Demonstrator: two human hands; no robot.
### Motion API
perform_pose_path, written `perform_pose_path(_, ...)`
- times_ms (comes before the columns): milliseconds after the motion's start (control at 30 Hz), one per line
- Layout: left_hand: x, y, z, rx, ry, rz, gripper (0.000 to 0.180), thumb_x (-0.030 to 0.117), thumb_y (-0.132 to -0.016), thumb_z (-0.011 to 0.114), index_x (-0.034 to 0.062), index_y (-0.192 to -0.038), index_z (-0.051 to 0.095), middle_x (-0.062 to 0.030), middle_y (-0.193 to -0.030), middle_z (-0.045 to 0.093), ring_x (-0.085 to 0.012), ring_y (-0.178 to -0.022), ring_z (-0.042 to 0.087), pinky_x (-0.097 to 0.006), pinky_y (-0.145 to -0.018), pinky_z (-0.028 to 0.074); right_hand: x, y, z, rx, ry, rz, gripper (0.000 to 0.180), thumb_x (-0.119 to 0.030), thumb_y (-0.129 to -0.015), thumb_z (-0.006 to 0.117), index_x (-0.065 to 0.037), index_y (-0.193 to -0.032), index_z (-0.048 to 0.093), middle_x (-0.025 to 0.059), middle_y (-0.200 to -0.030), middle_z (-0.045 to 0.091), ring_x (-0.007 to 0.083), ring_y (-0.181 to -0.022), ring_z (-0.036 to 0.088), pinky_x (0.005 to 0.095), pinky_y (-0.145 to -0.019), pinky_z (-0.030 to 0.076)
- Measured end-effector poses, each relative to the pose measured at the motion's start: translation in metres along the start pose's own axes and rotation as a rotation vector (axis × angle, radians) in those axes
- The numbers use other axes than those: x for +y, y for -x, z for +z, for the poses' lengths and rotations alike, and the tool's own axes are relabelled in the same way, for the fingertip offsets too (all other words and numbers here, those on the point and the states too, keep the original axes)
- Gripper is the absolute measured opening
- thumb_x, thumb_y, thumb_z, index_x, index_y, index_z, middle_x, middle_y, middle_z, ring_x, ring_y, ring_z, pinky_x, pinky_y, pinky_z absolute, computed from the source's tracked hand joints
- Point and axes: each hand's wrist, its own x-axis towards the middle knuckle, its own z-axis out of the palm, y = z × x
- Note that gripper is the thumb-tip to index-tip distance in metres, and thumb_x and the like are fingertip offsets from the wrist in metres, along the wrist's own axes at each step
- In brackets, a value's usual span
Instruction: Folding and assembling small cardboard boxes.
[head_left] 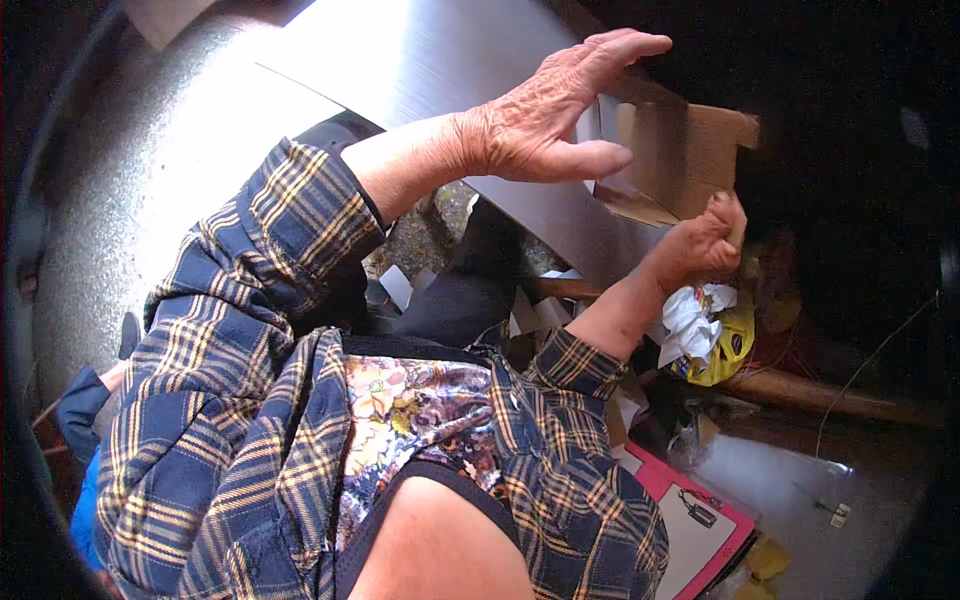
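Note:
My left hand (550,120) reaches over the metal tabletop (400,70) with its fingers stretched out and the thumb apart. It is open, and nothing shows in its grasp. Just beyond its thumb stands an open cardboard box (665,150), brown on its inner faces, with a flap sticking out to the right. My right hand (705,240) is by the near right corner of this box, its fingers bent and drawn together. Whether it grips the cardboard or something small cannot be made out, as part of the hand is in shadow.
Crumpled white paper (693,318) and a yellow plastic bag (725,350) lie below my right wrist, beside a wooden bar (830,397). A pink-edged board (700,520) is at lower right. Another person's blue sleeve (80,415) shows at far left. Deep shadow covers the right side.

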Motion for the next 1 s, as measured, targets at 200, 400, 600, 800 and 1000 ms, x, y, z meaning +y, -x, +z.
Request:
perform_pose_path(200,0.004,-0.001,-0.009,-0.274,-0.153,0.095,0.040,0.028,-0.075,0.062,0.0100,-0.111,0.060,-0.0175,-0.138,0.040,-0.0336,-0.129,0.037,-0.044,-0.105,0.032,0.027,-0.003,0.013,-0.211,-0.001,0.177,0.022,-0.015,-0.090,0.053,0.002,-0.082,0.065,0.0098,-0.074,0.066,0.0186,-0.068,0.061,0.0313,-0.065,0.049)
perform_pose_path(400,0.002,0.001,-0.026,-0.481,-0.339,0.176,0.022,0.026,-0.072,0.073,0.0061,-0.075,0.064,-0.0147,-0.126,0.053,-0.0338,-0.120,0.045,-0.044,-0.102,0.035,0.019,-0.009,0.019,-0.268,0.027,0.286,0.025,-0.019,-0.087,0.054,0.002,-0.081,0.067,0.0123,-0.076,0.068,0.0207,-0.069,0.063,0.0339,-0.065,0.050)
perform_pose_path(600,-0.001,0.000,-0.014,-0.628,-0.301,0.167,0.017,0.025,-0.074,0.070,0.0092,-0.074,0.066,-0.0041,-0.090,0.064,-0.0256,-0.108,0.053,-0.043,-0.098,0.037,0.043,-0.002,0.019,-0.339,-0.149,0.075,0.020,-0.017,-0.086,0.058,0.001,-0.090,0.068,0.0095,-0.080,0.068,0.0183,-0.071,0.062,0.0326,-0.070,0.049)
perform_pose_path(800,0.002,0.003,-0.011,-0.777,-0.253,0.119,0.028,0.034,-0.080,0.065,0.0092,-0.066,0.061,-0.0033,-0.072,0.059,-0.0222,-0.085,0.059,-0.042,-0.095,0.037,0.022,0.012,0.005,-0.603,-0.328,0.202,0.023,-0.005,-0.083,0.061,-0.001,-0.104,0.067,0.0079,-0.098,0.068,0.0169,-0.091,0.063,0.0324,-0.084,0.048)
perform_pose_path(1000,-0.001,-0.005,-0.018,-0.612,0.033,0.001,0.027,0.027,-0.079,0.069,0.0055,-0.067,0.059,-0.0062,-0.068,0.057,-0.0274,-0.077,0.059,-0.044,-0.088,0.041,0.007,-0.005,-0.004,-0.728,-0.605,0.233,0.029,0.005,-0.082,0.057,-0.001,-0.110,0.065,0.0103,-0.113,0.063,0.0202,-0.108,0.057,0.0346,-0.097,0.042)
